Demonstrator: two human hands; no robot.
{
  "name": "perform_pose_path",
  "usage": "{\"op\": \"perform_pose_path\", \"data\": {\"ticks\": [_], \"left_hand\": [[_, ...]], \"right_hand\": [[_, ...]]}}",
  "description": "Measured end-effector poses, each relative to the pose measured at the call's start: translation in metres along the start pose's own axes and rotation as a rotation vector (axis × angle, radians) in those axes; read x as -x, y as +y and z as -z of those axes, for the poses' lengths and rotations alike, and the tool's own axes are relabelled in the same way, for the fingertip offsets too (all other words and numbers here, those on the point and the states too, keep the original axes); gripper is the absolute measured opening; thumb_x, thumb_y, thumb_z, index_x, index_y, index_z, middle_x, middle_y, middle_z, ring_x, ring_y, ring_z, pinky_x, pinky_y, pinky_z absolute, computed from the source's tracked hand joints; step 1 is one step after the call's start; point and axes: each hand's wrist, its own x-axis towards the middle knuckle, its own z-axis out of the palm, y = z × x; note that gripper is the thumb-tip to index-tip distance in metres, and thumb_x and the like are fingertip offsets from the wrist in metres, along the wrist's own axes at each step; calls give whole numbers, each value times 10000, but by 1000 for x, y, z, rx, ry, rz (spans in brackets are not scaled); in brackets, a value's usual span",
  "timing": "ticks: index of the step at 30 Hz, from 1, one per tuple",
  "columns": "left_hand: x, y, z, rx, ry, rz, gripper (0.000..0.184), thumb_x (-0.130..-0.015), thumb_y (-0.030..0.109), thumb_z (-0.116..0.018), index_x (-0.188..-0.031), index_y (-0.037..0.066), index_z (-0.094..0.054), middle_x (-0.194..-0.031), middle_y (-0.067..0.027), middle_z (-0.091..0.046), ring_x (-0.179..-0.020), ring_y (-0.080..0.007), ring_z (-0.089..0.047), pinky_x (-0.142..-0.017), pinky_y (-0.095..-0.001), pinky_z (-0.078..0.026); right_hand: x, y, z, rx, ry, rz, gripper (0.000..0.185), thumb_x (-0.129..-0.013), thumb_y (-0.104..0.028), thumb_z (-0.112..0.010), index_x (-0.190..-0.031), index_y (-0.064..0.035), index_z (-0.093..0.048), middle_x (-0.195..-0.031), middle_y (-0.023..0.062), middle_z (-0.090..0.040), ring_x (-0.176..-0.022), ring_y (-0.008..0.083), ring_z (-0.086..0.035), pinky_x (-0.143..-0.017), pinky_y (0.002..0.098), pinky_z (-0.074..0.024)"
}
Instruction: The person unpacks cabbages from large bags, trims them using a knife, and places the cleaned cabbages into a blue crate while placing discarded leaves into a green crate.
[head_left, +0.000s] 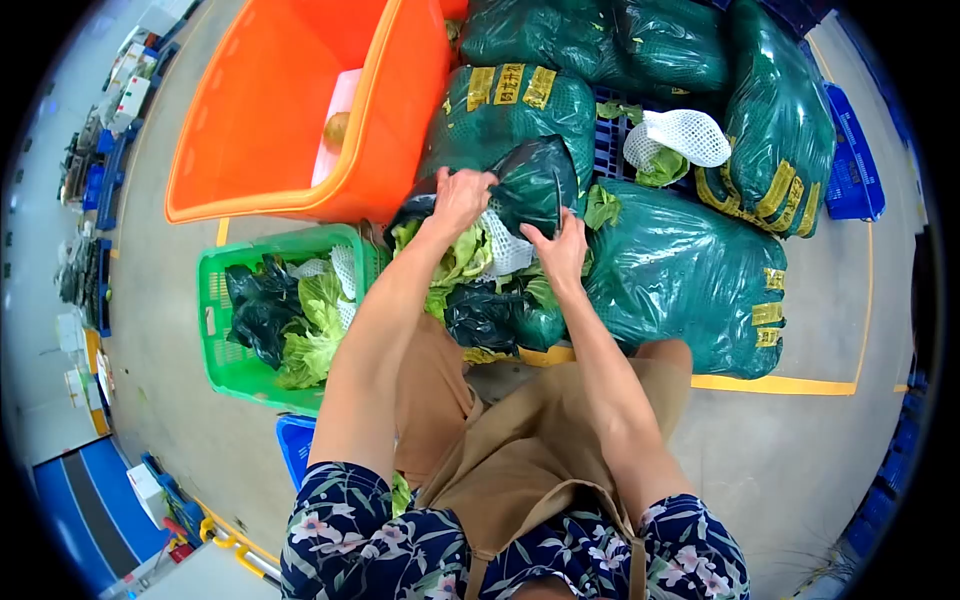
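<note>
A dark green plastic bag (540, 185) lies open in front of me, its mouth facing my body. My left hand (463, 198) is closed on the bag's upper edge, on its left side. Lower down and to the right, my right hand (560, 248) pinches the rim of the same bag. Between my hands, leafy green cabbage (464, 262) and a white foam net sleeve (508, 244) show in the opening. Below them is a crumpled dark plastic piece (482, 315). My palms face away, so the fingertips are partly hidden.
Several full green bags (690, 270) with yellow tape surround the work spot. A netted cabbage (664, 166) sits on a blue pallet (612, 150). To my left stand a large orange bin (270, 110) and a green crate (213, 345) holding leaves and plastic. A blue basket (855, 165) is far right.
</note>
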Motion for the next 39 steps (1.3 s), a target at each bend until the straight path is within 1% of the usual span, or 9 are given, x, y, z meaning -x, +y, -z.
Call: {"op": "perform_pose_path", "data": {"ticks": [4,7,13,14,18,21,26,32,39], "left_hand": [[-34,26,21,57,281,-137,215,-733,132,-654,-944,126,-698,-890,-106,-665,-934,-272,-621,-817,-424,-447],[-44,33,35,-106,447,78,192,-694,136,-722,-878,103,-678,-863,-118,-635,-924,-291,-615,-771,-430,-466],[-5,68,12,212,-148,300,295,-709,285,-764,-773,30,-631,-764,-207,-660,-810,-398,-648,-744,-493,-500],[-4,55,-15,372,-26,252,263,-764,270,-710,-771,18,-636,-825,-218,-661,-838,-415,-636,-768,-476,-496],[-48,17,-48,258,342,88,183,-879,141,-495,-914,-14,-585,-856,-236,-574,-861,-409,-574,-755,-508,-446],[-81,19,-69,458,-251,164,406,-885,357,-530,-1143,49,-581,-1149,-218,-587,-1059,-389,-562,-878,-462,-449],[-61,49,-56,220,-187,254,938,-654,653,-691,-1372,100,-453,-1369,-149,-493,-1249,-354,-462,-1016,-516,-351],[-37,37,-69,251,-89,287,943,-615,624,-749,-1281,-1,-514,-1271,-249,-538,-1195,-370,-505,-995,-458,-387],[-22,25,-23,576,-529,478,912,-584,658,-761,-1116,-70,-623,-1127,-254,-623,-1089,-314,-596,-938,-365,-439]], "right_hand": [[-22,-11,-26,37,145,23,468,-707,-349,-763,-1050,-54,-640,-792,118,-653,-782,331,-640,-749,428,-493],[-45,8,-43,-107,70,-174,283,-772,-295,-700,-968,-92,-689,-828,141,-672,-804,347,-644,-743,430,-495],[-100,57,-55,-19,55,-375,234,-775,-227,-676,-930,-54,-702,-819,186,-683,-803,368,-656,-730,445,-498],[-107,69,-59,-174,28,-436,230,-764,-182,-681,-904,1,-686,-783,193,-682,-768,323,-668,-734,411,-506],[-89,64,-43,-477,-316,-542,182,-787,-166,-627,-846,5,-605,-586,63,-543,-414,189,-516,-363,349,-411],[-54,77,-30,-568,-400,-780,169,-792,-179,-594,-799,-10,-586,-566,53,-512,-400,181,-493,-369,349,-413],[-61,105,-42,-453,-340,-508,201,-749,-189,-607,-806,1,-579,-600,72,-549,-525,181,-523,-510,338,-450],[-51,119,-37,40,-194,-330,301,-741,-254,-557,-871,14,-603,-836,272,-637,-861,465,-600,-775,515,-458],[-35,158,-47,202,-82,-523,282,-755,-216,-554,-906,16,-609,-918,273,-648,-882,465,-610,-818,521,-473]]}}
